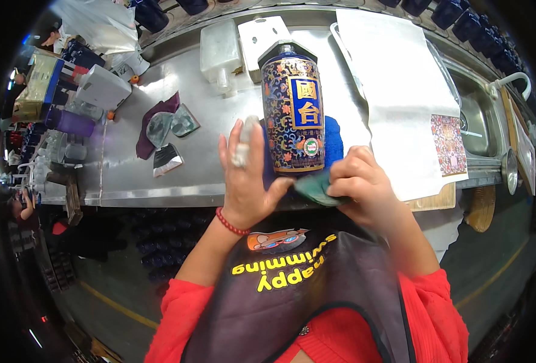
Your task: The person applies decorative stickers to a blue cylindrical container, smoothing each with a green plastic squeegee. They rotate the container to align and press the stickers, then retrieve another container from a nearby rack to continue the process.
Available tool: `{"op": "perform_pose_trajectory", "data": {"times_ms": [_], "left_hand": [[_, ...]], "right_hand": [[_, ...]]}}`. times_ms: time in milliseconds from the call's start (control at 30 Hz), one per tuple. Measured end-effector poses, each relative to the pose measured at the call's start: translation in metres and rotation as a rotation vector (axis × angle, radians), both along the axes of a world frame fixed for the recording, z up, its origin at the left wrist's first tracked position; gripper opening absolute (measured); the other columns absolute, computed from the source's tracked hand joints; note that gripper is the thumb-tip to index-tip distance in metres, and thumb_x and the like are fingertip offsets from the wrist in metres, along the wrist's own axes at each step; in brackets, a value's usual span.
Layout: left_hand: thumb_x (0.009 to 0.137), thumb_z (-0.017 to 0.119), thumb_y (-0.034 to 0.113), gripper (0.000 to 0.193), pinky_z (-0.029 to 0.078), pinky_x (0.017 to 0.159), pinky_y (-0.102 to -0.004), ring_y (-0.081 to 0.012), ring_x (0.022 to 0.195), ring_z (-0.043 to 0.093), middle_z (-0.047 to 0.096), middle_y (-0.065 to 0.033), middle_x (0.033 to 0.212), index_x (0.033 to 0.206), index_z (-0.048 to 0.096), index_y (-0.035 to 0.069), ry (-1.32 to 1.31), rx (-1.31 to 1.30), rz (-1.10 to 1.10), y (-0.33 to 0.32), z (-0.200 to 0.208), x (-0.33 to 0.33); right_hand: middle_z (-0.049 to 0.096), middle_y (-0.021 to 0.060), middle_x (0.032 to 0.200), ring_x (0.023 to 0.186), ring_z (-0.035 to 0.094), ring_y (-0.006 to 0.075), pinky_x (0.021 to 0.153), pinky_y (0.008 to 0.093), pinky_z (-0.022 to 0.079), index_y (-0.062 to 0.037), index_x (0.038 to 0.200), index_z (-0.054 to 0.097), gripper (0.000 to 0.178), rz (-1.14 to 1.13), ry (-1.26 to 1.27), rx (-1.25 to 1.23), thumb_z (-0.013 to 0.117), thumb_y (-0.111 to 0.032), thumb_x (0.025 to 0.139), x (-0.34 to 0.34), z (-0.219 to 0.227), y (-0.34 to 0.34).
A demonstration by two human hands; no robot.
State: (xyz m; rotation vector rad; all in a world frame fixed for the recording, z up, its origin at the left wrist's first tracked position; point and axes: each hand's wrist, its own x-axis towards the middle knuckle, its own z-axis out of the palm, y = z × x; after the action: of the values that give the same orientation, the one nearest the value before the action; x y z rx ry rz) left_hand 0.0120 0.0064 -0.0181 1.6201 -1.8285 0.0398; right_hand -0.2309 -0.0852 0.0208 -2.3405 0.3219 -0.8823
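A dark blue bottle (293,115) with a colourful floral pattern and gold trim lies on a blue cloth (334,136), its neck pointing away from me. My left hand (244,175) is along its left side, fingers stretched and apart, the thumb by the bottle's base. White wrapping covers some of those fingers. In my right hand (362,181) is a flat green pad (317,189), pinched between thumb and curled fingers. The pad reaches the base of the bottle, near my left thumb; whether it presses on it I cannot tell.
The steel worktop (189,78) holds a clear bottle (219,54), a white box (262,39) and grey-green pieces on a purple cloth (150,130). White sheets (395,91) with a printed floral piece (448,145) lie right, before a sink (480,121). Blue bottles line the back.
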Motion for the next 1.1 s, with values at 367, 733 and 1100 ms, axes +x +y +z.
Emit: {"op": "perform_pose_trajectory", "data": {"times_ms": [367,733,1100], "left_hand": [[0.089,0.074,0.026,0.066,0.020,0.120,-0.0587,-0.0440,0.137,0.049,0.055,-0.0245,0.144,0.147,0.051,0.003,-0.064,-0.103,-0.110,0.017,-0.002,-0.022],[0.078,0.084,0.023,0.096,0.021,0.119,-0.0589,-0.0453,0.134,0.050,0.054,-0.0282,0.142,0.153,0.033,-0.008,-0.130,-0.036,-0.087,-0.015,0.021,-0.018],[0.094,0.065,0.045,0.092,0.012,0.117,-0.0660,-0.0499,0.142,0.037,0.043,-0.0331,0.148,0.154,0.025,-0.012,-0.013,0.059,-0.058,-0.007,-0.005,-0.006]], "right_hand": [[0.069,0.0112,0.107,0.094,0.064,0.0154,0.083,0.0296,0.052,0.0010,0.125,0.056,0.035,-0.415,-0.267,0.636,0.068,-0.017,0.097,0.019,-0.046,0.015],[0.069,0.0137,0.117,0.102,0.066,0.0160,0.089,0.0300,0.053,0.0021,0.141,0.050,0.046,-0.371,-0.256,0.641,0.063,-0.011,0.098,0.032,-0.027,0.008],[0.068,0.0140,0.119,0.104,0.065,0.0155,0.090,0.0282,0.051,0.0000,0.135,0.056,0.040,-0.608,-0.244,0.762,0.064,-0.011,0.097,0.027,-0.026,0.010]]}}
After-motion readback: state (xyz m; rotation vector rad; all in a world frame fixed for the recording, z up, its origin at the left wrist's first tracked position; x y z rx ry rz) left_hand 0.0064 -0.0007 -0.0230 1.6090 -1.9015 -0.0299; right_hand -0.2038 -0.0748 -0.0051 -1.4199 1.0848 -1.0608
